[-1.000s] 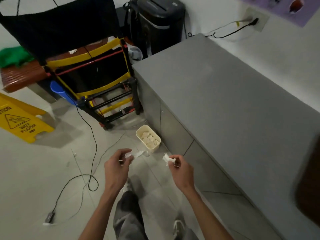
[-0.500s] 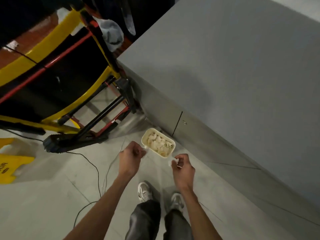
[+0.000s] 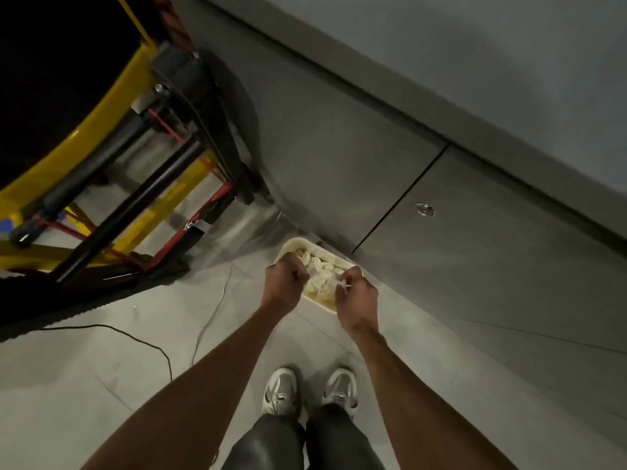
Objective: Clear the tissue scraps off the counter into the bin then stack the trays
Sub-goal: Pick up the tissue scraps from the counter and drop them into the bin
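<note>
A small cream bin [image 3: 292,244] stands on the floor against the grey counter's base, holding several white tissue scraps [image 3: 317,264]. Both of my hands hover right over it. My left hand [image 3: 283,283] has its fingers curled, and a bit of white tissue pokes out by its fingertips. My right hand [image 3: 356,295] pinches a white tissue scrap [image 3: 339,283] above the bin's near side. The trays are out of view.
The grey counter [image 3: 475,45] and its cabinet front [image 3: 458,239] fill the right side. A yellow and black cart frame [image 3: 112,171] stands to the left. Cables [image 3: 210,320] run across the tiled floor. My shoes [image 3: 308,391] are just behind the bin.
I have bent down closer to the bin. Both hands moved forward from in front of the bin to directly above it, still holding tissue.
</note>
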Demonstrator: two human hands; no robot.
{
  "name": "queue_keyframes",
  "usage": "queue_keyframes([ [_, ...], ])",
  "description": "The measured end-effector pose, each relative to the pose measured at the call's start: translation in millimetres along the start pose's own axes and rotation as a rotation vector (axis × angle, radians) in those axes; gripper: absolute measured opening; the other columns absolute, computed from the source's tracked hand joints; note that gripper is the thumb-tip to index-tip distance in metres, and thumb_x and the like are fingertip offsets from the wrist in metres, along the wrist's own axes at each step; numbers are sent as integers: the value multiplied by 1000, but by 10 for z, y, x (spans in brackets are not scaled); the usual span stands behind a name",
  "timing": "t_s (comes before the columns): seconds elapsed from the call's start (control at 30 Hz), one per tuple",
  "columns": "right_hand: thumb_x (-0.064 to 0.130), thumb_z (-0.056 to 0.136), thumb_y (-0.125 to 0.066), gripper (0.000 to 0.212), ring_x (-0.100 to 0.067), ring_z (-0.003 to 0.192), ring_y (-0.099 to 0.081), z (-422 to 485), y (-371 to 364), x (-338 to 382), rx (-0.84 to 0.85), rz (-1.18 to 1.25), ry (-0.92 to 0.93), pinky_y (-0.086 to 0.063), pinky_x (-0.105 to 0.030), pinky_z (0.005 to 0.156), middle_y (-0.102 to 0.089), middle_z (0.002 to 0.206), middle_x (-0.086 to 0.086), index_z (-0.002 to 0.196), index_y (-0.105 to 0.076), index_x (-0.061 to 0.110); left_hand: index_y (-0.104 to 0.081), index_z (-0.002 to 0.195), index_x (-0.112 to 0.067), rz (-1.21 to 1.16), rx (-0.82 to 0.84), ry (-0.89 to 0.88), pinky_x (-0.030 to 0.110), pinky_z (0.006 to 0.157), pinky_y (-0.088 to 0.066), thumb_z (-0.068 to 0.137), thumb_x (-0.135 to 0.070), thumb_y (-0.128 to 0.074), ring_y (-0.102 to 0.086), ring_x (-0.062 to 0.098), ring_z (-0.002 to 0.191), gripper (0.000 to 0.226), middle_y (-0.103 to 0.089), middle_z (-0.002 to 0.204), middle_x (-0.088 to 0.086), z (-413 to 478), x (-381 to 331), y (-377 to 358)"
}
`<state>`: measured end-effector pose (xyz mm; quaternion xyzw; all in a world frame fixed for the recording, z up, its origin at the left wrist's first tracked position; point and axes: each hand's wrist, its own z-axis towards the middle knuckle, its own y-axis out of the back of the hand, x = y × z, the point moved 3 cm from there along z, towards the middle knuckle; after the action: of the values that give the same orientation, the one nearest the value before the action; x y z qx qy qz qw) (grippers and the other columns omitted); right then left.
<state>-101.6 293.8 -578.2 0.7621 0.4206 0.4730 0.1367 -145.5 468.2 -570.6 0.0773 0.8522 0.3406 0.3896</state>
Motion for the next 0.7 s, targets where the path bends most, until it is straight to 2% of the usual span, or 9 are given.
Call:
queue_keyframes([
  [0.07,9,103,-54,16,-31,107,-69,146,-137,-100,24,-57,-19,-61,-36,90,-69,118,-12,114,-60,20,-66,80,-10,61,38,-21,7,59,-45,86,0,-72,-65,20,76,13,-73,85,8,169,95,-197],
  [0.13,6,103,-52,27,-34,115,-67,261,-278,-193,79,-99,-35,-59,-41,98,-65,126,-15,127,-61,16,-69,93,-10,134,102,-49,16,69,-52,89,-6,-69,-69,24,86,5,-74,93,8,324,173,-375],
  [0.2,11,103,-54,37,-35,123,-64,307,-384,-262,130,-131,-61,-56,-42,104,-61,136,-14,140,-57,16,-66,114,-15,270,210,-75,31,90,-55,93,-16,-69,-67,27,105,22,-71,112,8,438,245,-504],
  [0.3,16,101,-59,41,-37,124,-63,255,-407,-283,115,-138,-74,-53,-44,105,-62,140,-14,142,-55,16,-56,136,-15,408,312,-106,34,104,-47,94,-23,-68,-58,30,125,44,-62,133,12,432,263,-526],
  [0.4,18,103,-58,40,-34,128,-59,73,-277,-173,84,-126,-59,-53,-42,104,-60,141,-13,143,-53,16,-53,140,-13,434,311,-141,40,102,-52,96,-21,-65,-60,35,124,47,-59,137,14,253,154,-372],
  [0.53,20,103,-59,41,-32,123,-62,-269,93,145,-5,-105,18,-55,-41,103,-59,141,-11,142,-51,19,-51,143,-18,448,255,-241,45,102,-54,98,-23,-61,-61,32,123,46,-60,138,10,-130,-157,60],
  [0.7,25,103,-61,41,-30,114,-67,-1000,829,717,-119,-106,123,-61,-40,94,-60,139,-8,142,-50,25,-45,147,-25,489,166,-389,42,94,-59,101,-29,-59,-67,28,114,48,-63,132,5,-888,-793,829],
])
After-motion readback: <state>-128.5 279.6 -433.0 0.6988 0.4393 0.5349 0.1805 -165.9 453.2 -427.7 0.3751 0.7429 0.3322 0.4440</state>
